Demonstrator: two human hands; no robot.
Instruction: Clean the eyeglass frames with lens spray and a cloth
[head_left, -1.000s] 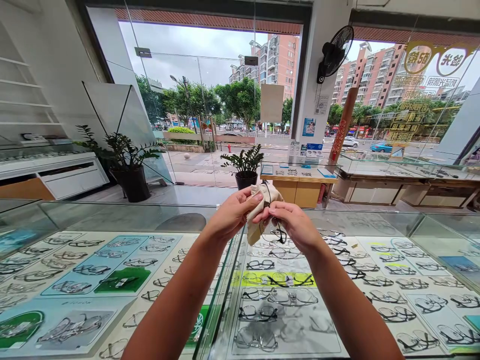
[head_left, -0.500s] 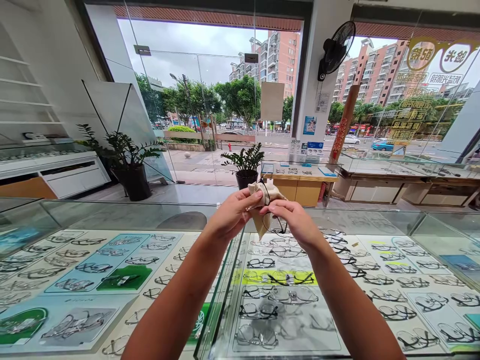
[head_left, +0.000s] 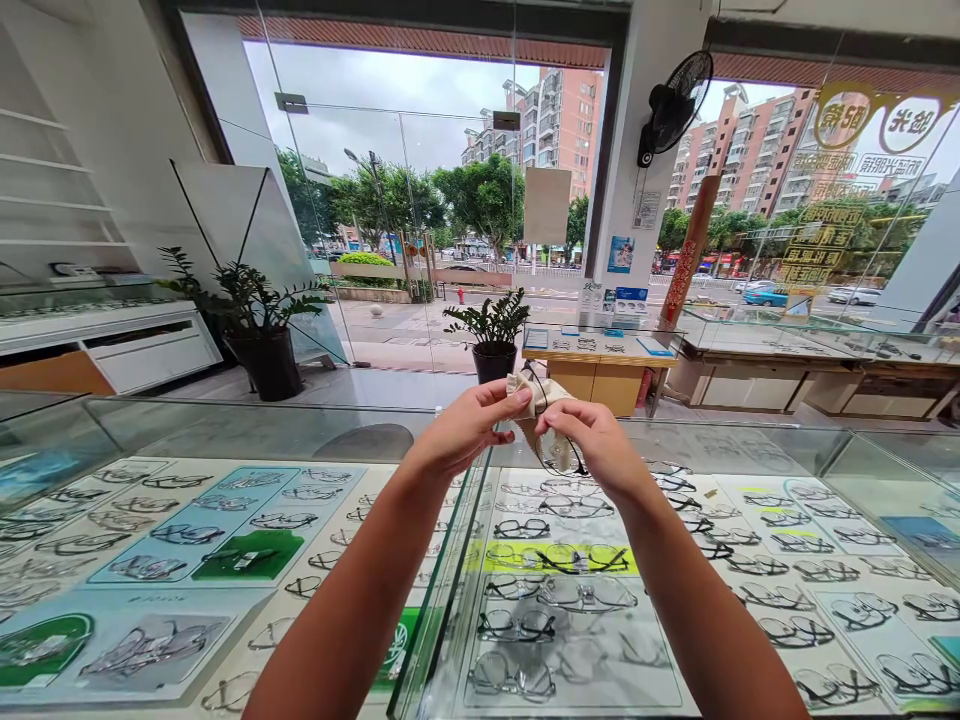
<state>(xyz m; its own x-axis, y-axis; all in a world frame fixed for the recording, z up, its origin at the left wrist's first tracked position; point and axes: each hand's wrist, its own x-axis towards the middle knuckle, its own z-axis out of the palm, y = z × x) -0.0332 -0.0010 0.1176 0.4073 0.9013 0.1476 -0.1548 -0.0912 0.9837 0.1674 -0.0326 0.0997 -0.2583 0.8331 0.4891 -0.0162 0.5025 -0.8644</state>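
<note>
Both my hands are raised above a glass display counter (head_left: 225,430). My left hand (head_left: 469,425) pinches a beige cleaning cloth (head_left: 534,392) with thumb and fingers closed on it. My right hand (head_left: 589,440) is closed on a pair of black-framed glasses (head_left: 559,452). One lens hangs below the fingers, and the cloth is folded over the frame's upper part. The two hands almost touch at the fingertips.
Under the glass lie several rows of spectacles (head_left: 555,590) on white, blue and green trays. Potted plants (head_left: 491,335) (head_left: 251,320) stand on the floor beyond. More counters (head_left: 600,350) and a wall fan (head_left: 671,100) sit by the shop window.
The cloth has been gathered up higher between my fingers. The glasses have turned, so one lens now hangs clear below my right hand. Both hands stay in about the same place.
</note>
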